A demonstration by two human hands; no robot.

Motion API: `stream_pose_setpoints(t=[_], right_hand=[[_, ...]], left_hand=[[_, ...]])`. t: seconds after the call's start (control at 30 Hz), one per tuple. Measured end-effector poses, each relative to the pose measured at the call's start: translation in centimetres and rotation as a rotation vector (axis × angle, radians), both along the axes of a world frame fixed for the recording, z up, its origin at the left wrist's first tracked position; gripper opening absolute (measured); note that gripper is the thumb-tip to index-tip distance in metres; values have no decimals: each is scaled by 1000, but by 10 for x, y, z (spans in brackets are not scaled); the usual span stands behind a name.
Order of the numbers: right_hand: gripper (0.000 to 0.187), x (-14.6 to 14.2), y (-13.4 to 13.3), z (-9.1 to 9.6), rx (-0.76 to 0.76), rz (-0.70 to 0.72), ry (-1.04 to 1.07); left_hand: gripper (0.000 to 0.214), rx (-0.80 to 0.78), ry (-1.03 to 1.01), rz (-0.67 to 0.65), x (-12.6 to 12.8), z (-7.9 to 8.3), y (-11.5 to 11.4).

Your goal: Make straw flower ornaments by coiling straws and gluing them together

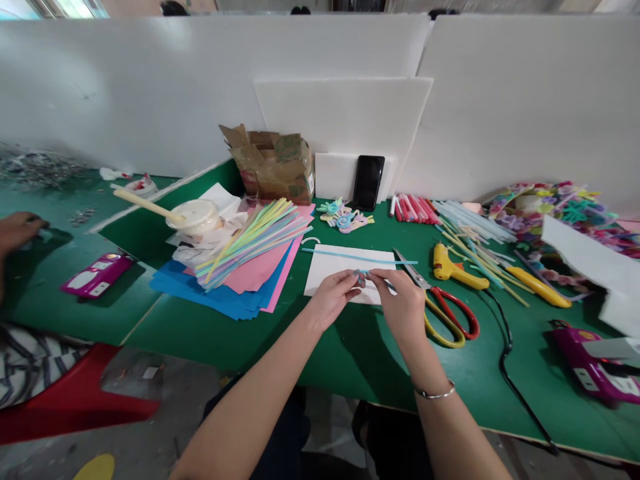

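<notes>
My left hand and my right hand meet over a white sheet of paper on the green table. The fingertips of both pinch a small light-blue piece, probably a bit of straw, between them. A long light-blue straw lies across the top of the white sheet, just beyond my fingers. Red-and-yellow scissors lie right of my right hand.
A pile of pastel straws lies on pink and blue paper at left, beside a cardboard box. A yellow glue gun, more straws, red markers and a black phone lie beyond. Another person's hand is far left.
</notes>
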State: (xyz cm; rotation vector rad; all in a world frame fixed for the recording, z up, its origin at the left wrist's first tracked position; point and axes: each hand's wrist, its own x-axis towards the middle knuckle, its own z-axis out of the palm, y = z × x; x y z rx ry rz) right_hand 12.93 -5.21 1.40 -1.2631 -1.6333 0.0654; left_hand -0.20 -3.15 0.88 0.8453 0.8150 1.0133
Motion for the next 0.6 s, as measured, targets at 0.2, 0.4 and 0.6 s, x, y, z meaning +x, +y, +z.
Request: stream_pose_setpoints(t=[0.2,0.4,0.6], right_hand=[[17,4,0,3,51,-10,-75],[16,12,0,4,-10,30,-89],[17,11,-1,4,-80,45,-47]], left_hand=[[21,245,271,38,-4,3,2],[12,527,592,161,-2,5,0],[16,718,730,219,-1,2,-5]])
